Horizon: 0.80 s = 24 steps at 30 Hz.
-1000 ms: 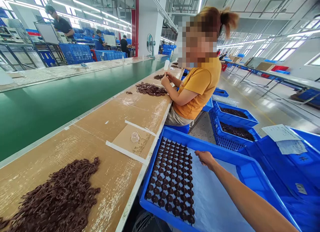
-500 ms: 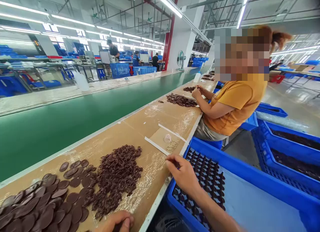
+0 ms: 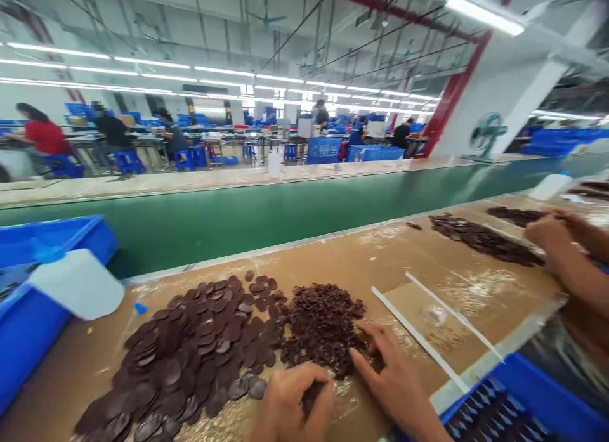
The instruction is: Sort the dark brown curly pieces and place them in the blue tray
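Observation:
My left hand (image 3: 292, 401) is curled at the near edge of the bench, its fingers closed round small dark brown pieces I can barely see. My right hand (image 3: 392, 372) lies beside it with its fingers spread, resting on the near side of a heap of small dark brown parts (image 3: 323, 325). To the left of that heap spreads a wider pile of flat dark brown oval discs (image 3: 190, 347). Both piles lie on the cardboard-covered bench (image 3: 333, 264).
A blue tray (image 3: 504, 407) with rows of dark parts is at the lower right. A blue bin (image 3: 28, 302) and a white bottle (image 3: 78, 283) sit at the left. A co-worker's hands (image 3: 554, 233) work at another dark pile (image 3: 480, 239). A green conveyor belt (image 3: 266, 214) runs behind the bench.
My view has swung left from the blue tray to the bench. My right hand left the tray and came down on the heap of small parts; my left hand has come into view beside it.

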Each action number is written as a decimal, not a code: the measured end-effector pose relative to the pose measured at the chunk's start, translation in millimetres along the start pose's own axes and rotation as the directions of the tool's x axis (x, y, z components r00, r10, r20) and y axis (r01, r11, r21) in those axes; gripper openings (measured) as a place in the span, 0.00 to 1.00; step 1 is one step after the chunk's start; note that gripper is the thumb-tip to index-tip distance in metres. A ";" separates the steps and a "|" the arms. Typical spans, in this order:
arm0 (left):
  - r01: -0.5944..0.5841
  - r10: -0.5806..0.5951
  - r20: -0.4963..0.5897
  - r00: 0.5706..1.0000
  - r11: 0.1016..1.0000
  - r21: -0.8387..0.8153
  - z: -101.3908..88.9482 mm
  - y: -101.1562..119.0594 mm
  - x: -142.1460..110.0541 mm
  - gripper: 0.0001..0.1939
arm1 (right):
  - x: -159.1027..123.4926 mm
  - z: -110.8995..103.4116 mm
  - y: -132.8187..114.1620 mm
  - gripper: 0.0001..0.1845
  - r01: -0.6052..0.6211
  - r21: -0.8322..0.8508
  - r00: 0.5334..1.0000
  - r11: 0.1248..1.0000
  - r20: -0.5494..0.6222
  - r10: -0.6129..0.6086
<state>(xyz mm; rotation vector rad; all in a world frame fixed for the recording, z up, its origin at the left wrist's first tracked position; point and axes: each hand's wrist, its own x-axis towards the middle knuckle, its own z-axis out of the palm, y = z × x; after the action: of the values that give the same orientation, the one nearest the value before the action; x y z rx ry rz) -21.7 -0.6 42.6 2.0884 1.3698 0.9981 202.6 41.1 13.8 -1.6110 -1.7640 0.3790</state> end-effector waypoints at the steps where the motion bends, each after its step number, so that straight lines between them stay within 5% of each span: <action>1: 0.020 -0.025 0.050 0.998 0.995 0.103 -12.4 1.3 9.5 0.10 | 0.7 0.4 3.4 0.21 0.009 -0.002 1.000 1.000 0.009 -0.009; 3: 0.055 -0.096 0.116 0.989 0.948 0.313 -37.8 -1.5 30.1 0.10 | 2.1 0.5 7.7 0.20 0.016 0.001 1.000 1.000 0.023 -0.016; 9: 0.115 -0.152 0.024 0.988 0.832 0.542 -83.8 -35.1 66.6 0.13 | 2.9 -1.1 10.9 0.21 0.002 0.036 1.000 0.999 0.016 -0.002; 17: 0.102 -0.171 0.037 0.985 0.733 0.673 -72.5 -65.2 70.8 0.11 | 4.6 -1.9 13.2 0.20 -0.030 0.076 1.000 0.997 -0.005 0.030; 24: 0.058 -0.079 0.002 0.997 0.752 0.657 -66.7 -75.1 70.9 0.14 | 3.1 -0.6 6.7 0.20 -0.055 0.041 0.995 0.998 -0.081 0.058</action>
<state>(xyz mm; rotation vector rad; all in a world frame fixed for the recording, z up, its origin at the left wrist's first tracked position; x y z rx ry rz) -99.9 93.5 55.8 2.4869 1.9775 0.4660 208.1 45.1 10.9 -1.6286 -1.6430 0.3660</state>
